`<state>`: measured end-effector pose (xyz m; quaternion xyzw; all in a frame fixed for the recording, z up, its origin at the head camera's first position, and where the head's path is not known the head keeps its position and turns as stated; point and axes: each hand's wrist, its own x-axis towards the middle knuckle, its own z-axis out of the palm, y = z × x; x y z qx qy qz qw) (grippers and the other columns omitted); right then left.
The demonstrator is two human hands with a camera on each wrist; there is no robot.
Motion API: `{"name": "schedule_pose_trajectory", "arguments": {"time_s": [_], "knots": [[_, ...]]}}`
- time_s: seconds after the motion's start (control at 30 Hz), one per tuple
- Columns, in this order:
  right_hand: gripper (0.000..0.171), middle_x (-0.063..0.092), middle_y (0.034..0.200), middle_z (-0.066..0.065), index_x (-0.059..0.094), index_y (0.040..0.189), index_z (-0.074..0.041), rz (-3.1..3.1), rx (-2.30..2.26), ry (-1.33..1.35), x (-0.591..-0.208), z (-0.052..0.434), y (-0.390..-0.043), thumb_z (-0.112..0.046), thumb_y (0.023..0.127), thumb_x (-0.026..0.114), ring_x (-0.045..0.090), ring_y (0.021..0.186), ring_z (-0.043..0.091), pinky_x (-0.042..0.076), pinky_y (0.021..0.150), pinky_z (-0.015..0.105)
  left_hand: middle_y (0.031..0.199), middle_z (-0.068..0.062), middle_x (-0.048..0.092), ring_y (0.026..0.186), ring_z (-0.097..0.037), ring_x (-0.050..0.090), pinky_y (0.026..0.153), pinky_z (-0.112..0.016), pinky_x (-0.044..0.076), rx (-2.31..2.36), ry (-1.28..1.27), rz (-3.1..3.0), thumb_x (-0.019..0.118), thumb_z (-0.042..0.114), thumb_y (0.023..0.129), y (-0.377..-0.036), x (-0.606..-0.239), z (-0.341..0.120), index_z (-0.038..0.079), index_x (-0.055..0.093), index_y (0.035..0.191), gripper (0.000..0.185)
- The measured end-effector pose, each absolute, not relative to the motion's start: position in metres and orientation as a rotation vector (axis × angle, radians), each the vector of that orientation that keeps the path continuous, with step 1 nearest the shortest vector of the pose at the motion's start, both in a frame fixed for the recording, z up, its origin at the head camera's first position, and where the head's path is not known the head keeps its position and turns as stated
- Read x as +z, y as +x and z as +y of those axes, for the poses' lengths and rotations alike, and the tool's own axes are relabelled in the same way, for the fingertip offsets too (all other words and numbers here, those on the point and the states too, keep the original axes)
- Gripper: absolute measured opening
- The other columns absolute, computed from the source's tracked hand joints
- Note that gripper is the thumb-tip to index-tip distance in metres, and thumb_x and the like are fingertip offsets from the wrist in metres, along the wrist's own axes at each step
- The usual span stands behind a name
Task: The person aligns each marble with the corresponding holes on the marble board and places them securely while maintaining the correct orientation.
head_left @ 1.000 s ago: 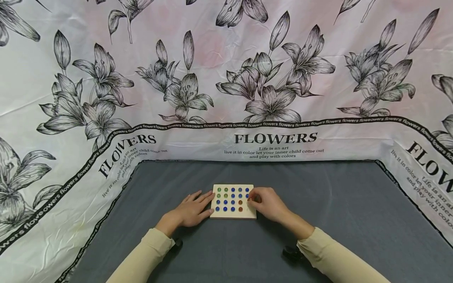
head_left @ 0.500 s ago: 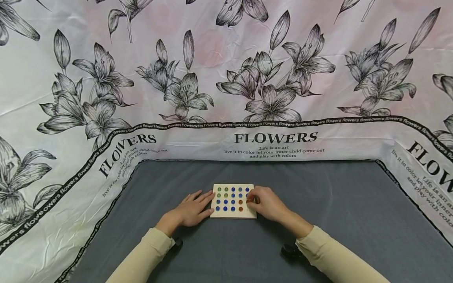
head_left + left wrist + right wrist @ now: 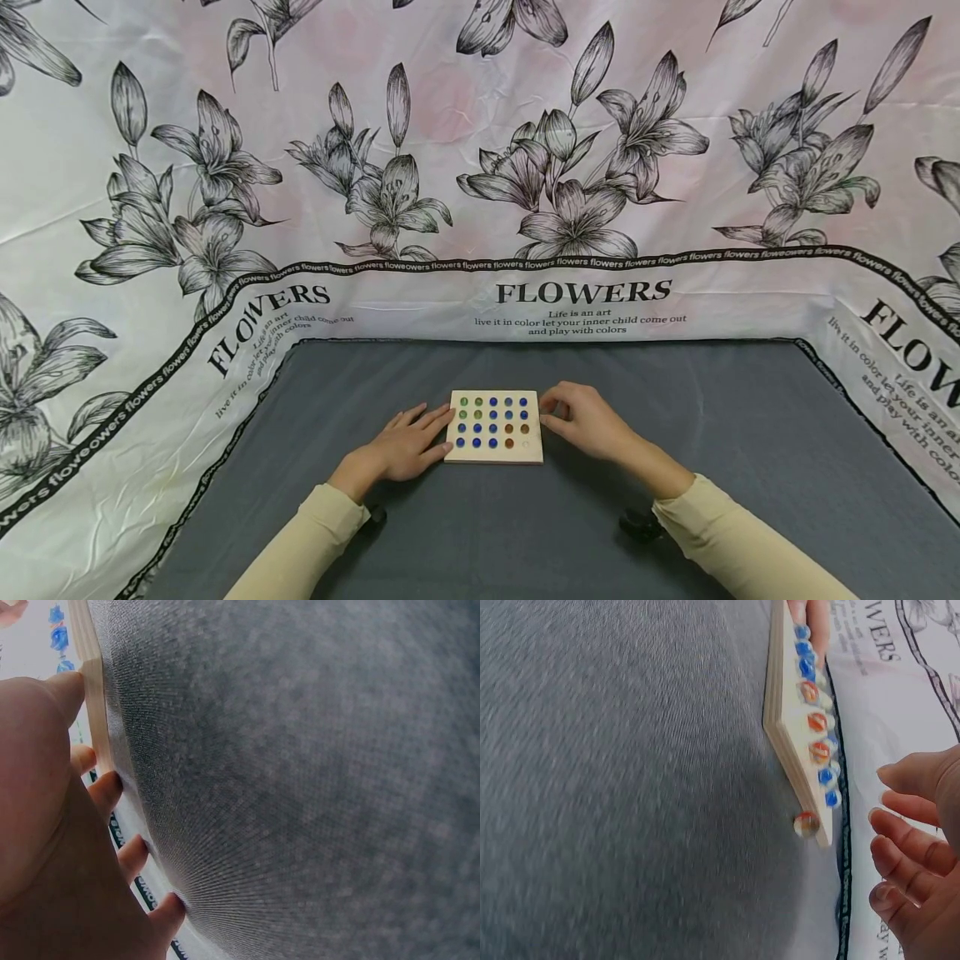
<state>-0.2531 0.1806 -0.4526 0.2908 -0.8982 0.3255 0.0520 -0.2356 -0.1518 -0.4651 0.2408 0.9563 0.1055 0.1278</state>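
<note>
okay, wooden board (image 3: 493, 427) sits on the grey cloth (image 3: 675, 433) near centre, squarely between your two hands. it's close to square, slightly wider along the 3–9 o'clock line. marbles (image 3: 492, 414) fill most of its pockets: mostly blue, a few green at the 10 o'clock corner, several orange toward 4 o'clock. the pocket at the 5 o'clock corner looks empty in the head view.

left hand (image 3: 408, 440) is at the board's 9 o'clock side, flat on the cloth, fingers straight and relaxed, fingertips (image 3: 75, 684) touching the board's edge (image 3: 95, 705). it holds nothing, just braces.

right hand (image 3: 583, 421) is at the board's 3 o'clock side, just beside the edge but apart from it. fingers (image 3: 904, 841) are loosely curled, thumb and forefinger near each other; i see no marble between them, and the wrist view shows the fingers bare. one orange marble (image 3: 806, 823) shows low against the board's near corner in that view; can't tell whether it's seated in a pocket or loose.

right hand is the nearer one to the orange group and the empty corner pocket, which lie toward 9 o'clock from it. both forearms come in from 6 o'clock, sleeves (image 3: 720, 542) angled inward.

flower-print sheet (image 3: 480, 167) backs the cloth at 12 o'clock.
</note>
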Motion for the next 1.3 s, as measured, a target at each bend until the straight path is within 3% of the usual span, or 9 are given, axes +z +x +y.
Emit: {"name": "schedule_pose_trajectory", "arguments": {"time_s": [0.63, 1.03, 1.3], "knots": [[0.032, 0.067, 0.109, 0.011, 0.068, 0.12, -0.001, -2.838, 1.138, 0.843, -0.473, 0.203, -0.26, -0.013, 0.092, 0.077, 0.059, 0.082, 0.014, 0.05, 0.068, 0.03, 0.17, 0.0, 0.023, 0.155, -0.039, 0.018, 0.123, -0.063, 0.015, 0.326, 0.695, 2.779, 0.042, 0.047, 0.11, -0.235, -0.466, -0.151, 0.02, 0.027, 0.164, 0.063], [0.035, 0.065, 0.103, 0.008, 0.067, 0.122, -0.001, -2.853, 1.184, 0.879, -0.48, 0.205, -0.263, -0.011, 0.09, 0.079, 0.056, 0.075, 0.011, 0.049, 0.062, 0.028, 0.17, 0.0, 0.024, 0.155, -0.038, 0.018, 0.123, -0.062, 0.016, 0.301, 0.684, 2.79, 0.042, 0.048, 0.11, -0.236, -0.465, -0.15, 0.021, 0.027, 0.164, 0.063], [0.026, 0.064, 0.09, 0.001, 0.071, 0.112, -0.002, -2.844, 1.163, 0.871, -0.483, 0.2, -0.267, -0.014, 0.091, 0.079, 0.052, 0.069, 0.009, 0.046, 0.061, 0.027, 0.17, -0.001, 0.024, 0.155, -0.039, 0.018, 0.122, -0.063, 0.016, 0.313, 0.692, 2.781, 0.042, 0.046, 0.11, -0.235, -0.463, -0.15, 0.02, 0.027, 0.164, 0.062]]}}
